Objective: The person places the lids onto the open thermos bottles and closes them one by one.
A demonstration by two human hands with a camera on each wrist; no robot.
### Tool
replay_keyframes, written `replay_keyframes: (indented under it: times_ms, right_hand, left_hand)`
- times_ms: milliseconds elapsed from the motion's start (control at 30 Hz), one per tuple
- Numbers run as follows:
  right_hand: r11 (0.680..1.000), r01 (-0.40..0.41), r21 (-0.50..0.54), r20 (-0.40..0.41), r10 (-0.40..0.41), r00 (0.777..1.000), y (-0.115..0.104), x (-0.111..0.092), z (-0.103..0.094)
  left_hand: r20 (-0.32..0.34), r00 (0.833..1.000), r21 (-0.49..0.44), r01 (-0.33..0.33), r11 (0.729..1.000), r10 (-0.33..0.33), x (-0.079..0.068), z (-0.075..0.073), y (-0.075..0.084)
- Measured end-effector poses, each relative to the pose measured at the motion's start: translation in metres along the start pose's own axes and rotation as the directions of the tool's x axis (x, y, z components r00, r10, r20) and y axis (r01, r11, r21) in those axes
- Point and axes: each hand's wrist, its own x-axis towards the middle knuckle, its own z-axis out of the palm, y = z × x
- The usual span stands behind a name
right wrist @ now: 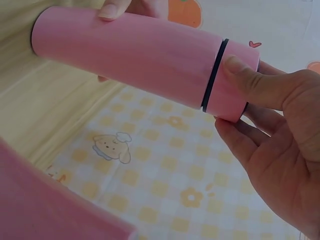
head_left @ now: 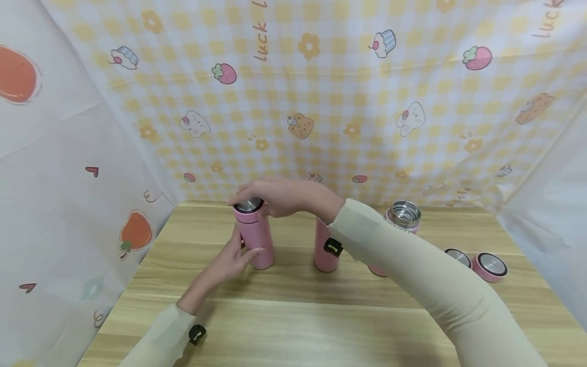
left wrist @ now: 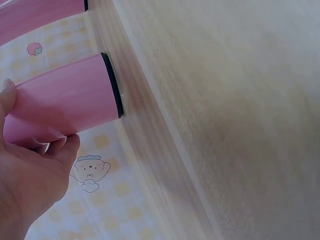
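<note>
A pink thermos flask (head_left: 259, 244) stands upright on the wooden table at the left. Around its lower body curl the thumb and fingers of my left hand (head_left: 231, 262); in the left wrist view the flask (left wrist: 65, 97) shows its black base ring. My right hand (head_left: 291, 196) reaches across from the right and grips the pink lid (head_left: 249, 206) with its steel top. In the right wrist view the thumb lies on the lid's side (right wrist: 232, 82), fingers on the far side. A thin dark line runs between lid and body.
A second pink flask (head_left: 324, 261) stands at the middle, its top hidden behind my right arm. Farther right is an uncapped flask (head_left: 404, 214) with a steel mouth, partly covered by the sleeve. Two lids, one whole (head_left: 491, 266) and one partly hidden (head_left: 458, 256), lie at the right.
</note>
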Motion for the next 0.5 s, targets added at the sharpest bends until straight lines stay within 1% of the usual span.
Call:
replay_keyframes:
  times_ms: [167, 367, 500]
  right_hand:
    - [1.0, -0.027, 0.006, -0.001, 0.027, 1.0, -0.0008, 0.0023, -0.0014]
    - [1.0, -0.024, -0.004, 0.0, 0.024, 1.0, 0.0002, 0.0023, -0.0001]
    - [0.999, -0.027, -0.032, -0.002, 0.027, 1.0, -0.0002, 0.0012, 0.0002]
  left_hand:
    - [-0.012, 1.0, 0.009, 0.003, 1.0, -0.003, 0.0008, -0.0024, 0.0019]
    - [-0.002, 1.0, 0.01, 0.004, 1.0, -0.004, -0.0007, -0.0016, 0.0016]
    - [0.003, 1.0, 0.004, 0.002, 1.0, -0.002, -0.0006, 0.0002, 0.002]
